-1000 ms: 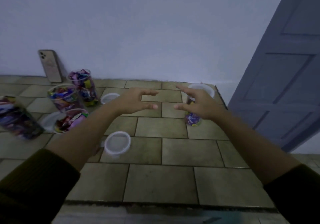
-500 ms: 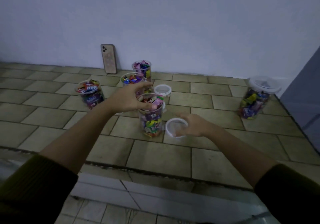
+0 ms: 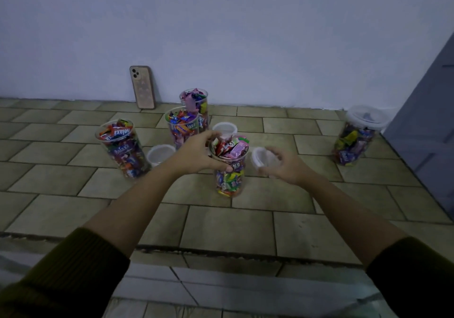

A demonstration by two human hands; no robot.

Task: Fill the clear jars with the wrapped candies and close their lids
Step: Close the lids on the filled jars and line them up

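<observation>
A clear jar full of wrapped candies stands open in the middle of the tiled ledge. My left hand grips it around the rim. My right hand holds a white lid lifted off the tiles, just right of that jar. Three more open candy-filled jars stand behind and to the left: one at left, one mid-back, one near the wall. A closed jar with its lid on stands at far right.
Two loose white lids lie on the tiles, one left of my left hand and one behind the middle jar. A phone leans on the wall. A grey door is at right. The ledge edge drops off in front.
My left hand closed around the middle jar's rim. My right hand picked the lid up off the tiles and raised it beside the jar. The view also swung left earlier.
</observation>
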